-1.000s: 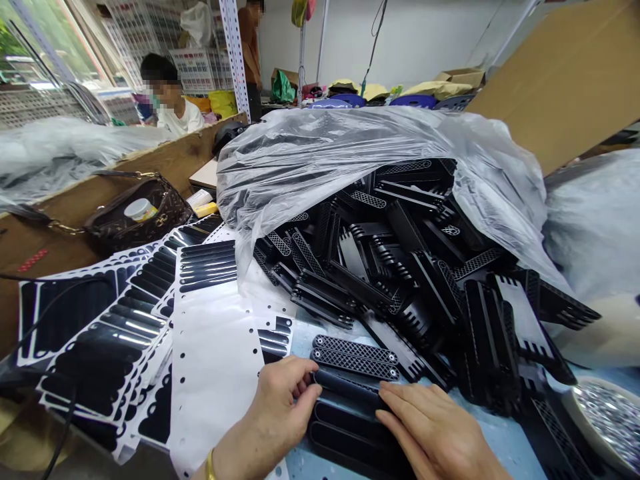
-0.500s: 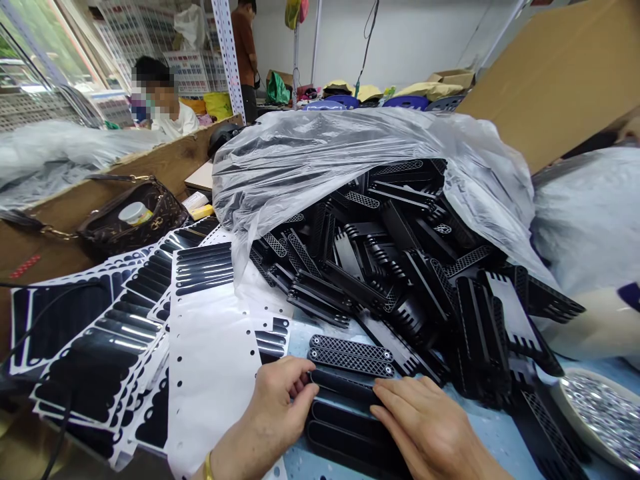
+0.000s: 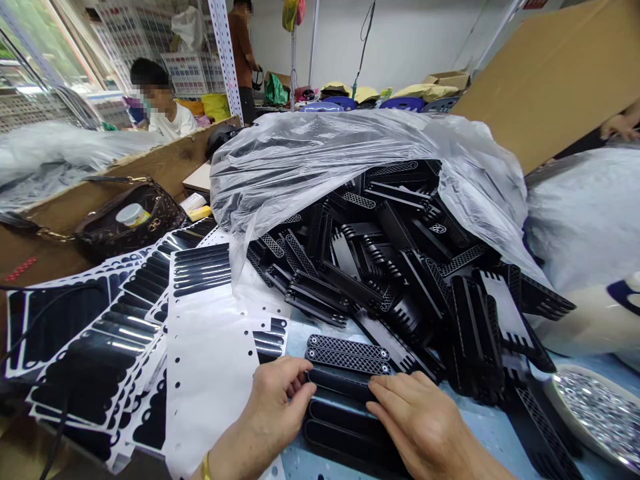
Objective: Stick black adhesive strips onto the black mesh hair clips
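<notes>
The right end of the black bar (image 3: 340,385) is covered by the right grip (image 3: 415,415), and the left grip (image 3: 281,395) is partly hidden behind its own thumb, so that neither hold can be judged. Farther off, the pile of black pieces (image 3: 407,230) is partly covered by the plastic sheet (image 3: 320,157). On the right, the bowl (image 3: 558,405) and another person's hand (image 3: 623,125) are cut off by the view's edge, and the bowl's metal bits (image 3: 597,403) are too small to be identified.

White wall (image 3: 410,47), bright window (image 3: 43,23) leftward
</notes>
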A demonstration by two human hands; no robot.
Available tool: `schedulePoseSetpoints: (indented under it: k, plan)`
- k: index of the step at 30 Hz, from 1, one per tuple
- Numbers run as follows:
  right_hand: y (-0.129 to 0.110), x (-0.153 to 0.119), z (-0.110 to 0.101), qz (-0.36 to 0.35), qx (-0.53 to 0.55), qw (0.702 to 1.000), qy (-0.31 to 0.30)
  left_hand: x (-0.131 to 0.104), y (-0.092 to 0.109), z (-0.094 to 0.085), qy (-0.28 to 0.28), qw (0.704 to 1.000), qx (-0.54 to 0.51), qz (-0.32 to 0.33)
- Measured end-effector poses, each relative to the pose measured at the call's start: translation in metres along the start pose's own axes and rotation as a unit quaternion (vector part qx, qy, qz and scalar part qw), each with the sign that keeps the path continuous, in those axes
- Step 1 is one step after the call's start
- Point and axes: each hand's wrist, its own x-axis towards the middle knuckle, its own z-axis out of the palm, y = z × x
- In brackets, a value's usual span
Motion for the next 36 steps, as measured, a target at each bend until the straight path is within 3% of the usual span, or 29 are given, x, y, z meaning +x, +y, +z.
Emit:
schedulePoseSetpoints:
  k: [7,19,25,30,36]
  plan:
    - [0.003,-0.004,0.002,0.008,0.006,1.000,-0.027,0.001,-0.001,0.001,0.004,1.000,-0.017,-0.015]
    - [-0.004,0.004,0.002,0.025,0.013,1.000,0.002,0.006,0.010,-0.010,-0.034,0.998,-0.008,-0.045]
    - [-0.003,-0.001,0.004,0.043,0.037,0.998,-0.019,0.016,0.011,-0.007,-0.076,0.986,-0.050,-0.140]
    - [-0.004,-0.001,0.004,0.050,0.040,0.998,-0.008,0.017,0.008,-0.004,-0.064,0.979,-0.077,-0.176]
    - [-0.004,-0.003,0.004,0.047,0.029,0.998,-0.027,0.016,0.010,-0.002,-0.045,0.983,-0.071,-0.161]
